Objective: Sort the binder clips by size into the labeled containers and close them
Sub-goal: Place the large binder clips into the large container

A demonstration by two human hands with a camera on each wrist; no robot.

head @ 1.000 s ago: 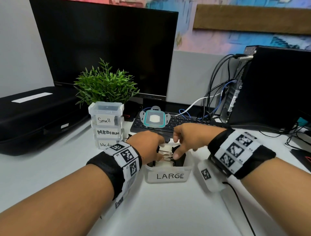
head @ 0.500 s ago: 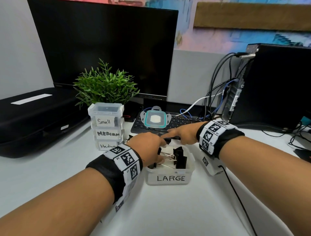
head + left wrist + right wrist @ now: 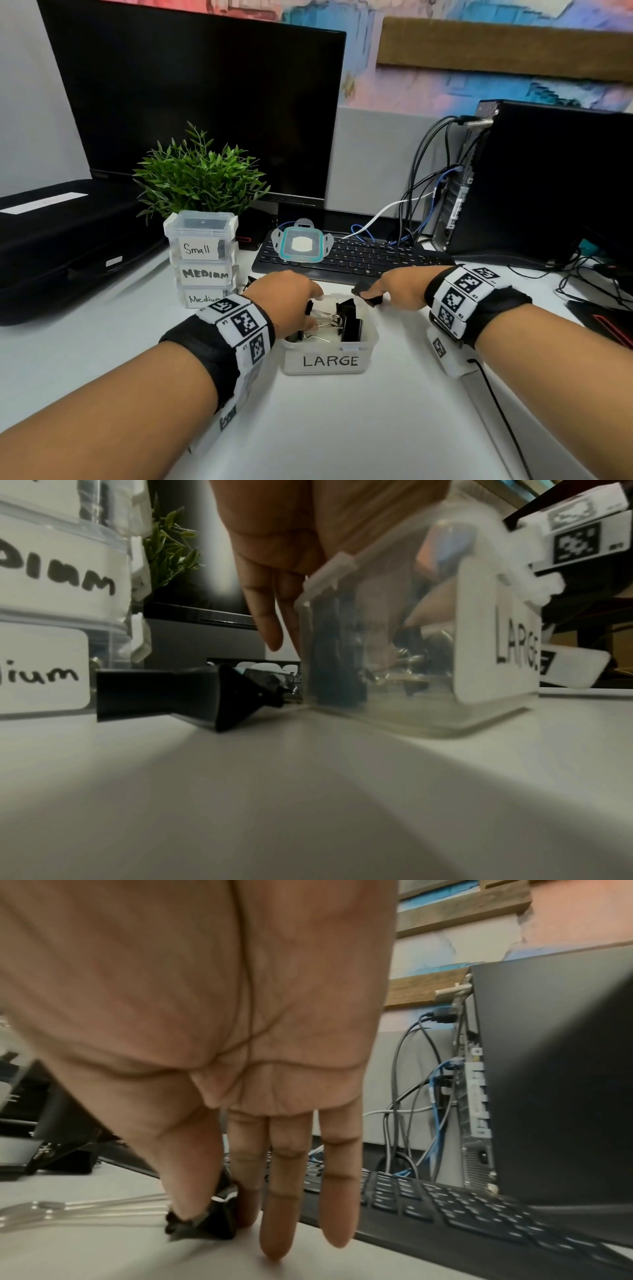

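Small and Medium containers [image 3: 202, 260] sit closed and stacked; the open LARGE container [image 3: 329, 359] awaits its lid [image 3: 301, 245]. Right hand [image 3: 394, 291] pinches a loose binder clip [image 3: 371, 297]; left hand [image 3: 284, 298] grips the container's rim.

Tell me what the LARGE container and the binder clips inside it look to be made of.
LARGE container: likely clear, slightly frosted plastic, since the clips show through its walls; the label looks like white paper with black marker. Binder clips: matte black bodies, probably painted metal, with shiny silver wire handles that glint like steel.
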